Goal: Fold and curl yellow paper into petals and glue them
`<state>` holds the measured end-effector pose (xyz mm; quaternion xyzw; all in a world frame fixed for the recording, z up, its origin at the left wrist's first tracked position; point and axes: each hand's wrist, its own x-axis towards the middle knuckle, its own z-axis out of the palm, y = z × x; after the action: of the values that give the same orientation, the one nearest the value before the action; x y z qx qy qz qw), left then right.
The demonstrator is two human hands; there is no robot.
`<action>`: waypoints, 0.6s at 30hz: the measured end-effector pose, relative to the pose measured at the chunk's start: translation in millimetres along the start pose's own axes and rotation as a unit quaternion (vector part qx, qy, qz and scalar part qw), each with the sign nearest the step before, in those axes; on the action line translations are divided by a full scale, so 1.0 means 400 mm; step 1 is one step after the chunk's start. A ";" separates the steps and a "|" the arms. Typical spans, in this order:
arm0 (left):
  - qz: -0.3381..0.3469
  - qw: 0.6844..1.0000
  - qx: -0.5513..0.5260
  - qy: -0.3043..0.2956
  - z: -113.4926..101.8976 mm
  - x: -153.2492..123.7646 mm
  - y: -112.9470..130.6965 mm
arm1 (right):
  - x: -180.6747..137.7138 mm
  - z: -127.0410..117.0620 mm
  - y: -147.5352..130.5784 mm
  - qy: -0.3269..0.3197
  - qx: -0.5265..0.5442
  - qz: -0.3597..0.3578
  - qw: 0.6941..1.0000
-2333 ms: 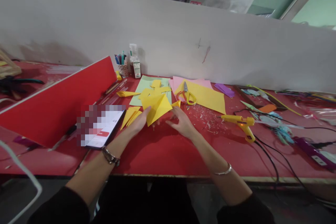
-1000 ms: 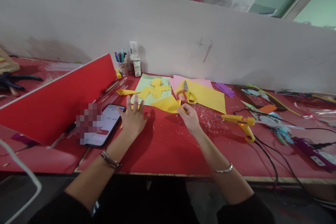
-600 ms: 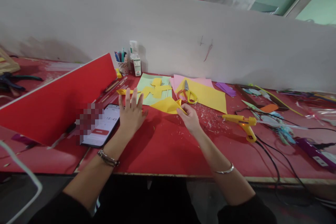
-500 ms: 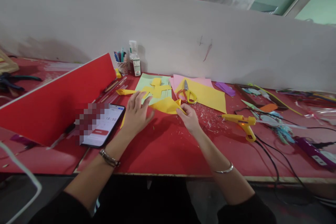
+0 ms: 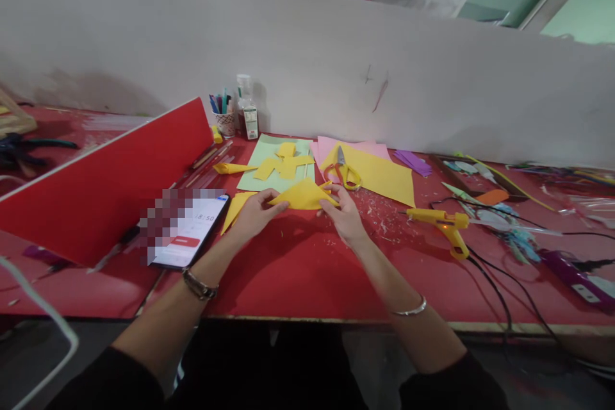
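Between my two hands is a piece of yellow paper (image 5: 304,195), folded and a little bowed, held just above the red table. My left hand (image 5: 259,210) pinches its left corner between thumb and fingers. At the right corner my right hand (image 5: 344,211) grips it the same way. A yellow paper piece (image 5: 236,210) lies beside my left hand, partly covered by it. Further back, yellow cut strips (image 5: 287,163) rest on a light green sheet (image 5: 254,152), next to a rolled yellow paper cone (image 5: 230,168).
Scissors (image 5: 346,174) lie on a yellow sheet (image 5: 389,176) behind my right hand. A yellow glue gun (image 5: 439,221) with a cord is at right, near a purple power strip (image 5: 576,278). A phone (image 5: 192,234) and a red board (image 5: 120,186) stand left. Paper scraps dot the table.
My left hand was open and apart from the paper; it has come right and closed on the left corner. My right hand has kept its hold, and the paper's broad face now shows more.
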<state>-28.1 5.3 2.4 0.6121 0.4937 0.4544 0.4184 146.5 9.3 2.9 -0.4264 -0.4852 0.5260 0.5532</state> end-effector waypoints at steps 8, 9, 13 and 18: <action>0.001 0.997 -0.078 -0.013 0.022 0.003 -0.002 | -0.010 0.027 0.018 -0.015 0.078 0.099 0.992; -0.002 0.996 -0.084 -0.015 0.023 0.002 -0.001 | -0.012 0.028 0.017 -0.018 0.070 0.101 0.992; -0.015 0.994 -0.111 0.016 0.027 -0.002 0.005 | -0.013 0.028 0.016 -0.018 0.029 0.098 0.995; -0.056 0.984 -0.166 -0.008 0.039 -0.003 0.005 | -0.008 0.031 0.027 0.022 0.018 0.057 0.998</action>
<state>-12.8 2.8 0.6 0.5091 0.4413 0.5009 0.5433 132.3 6.5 -5.9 -0.4545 -0.4389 0.5557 0.5404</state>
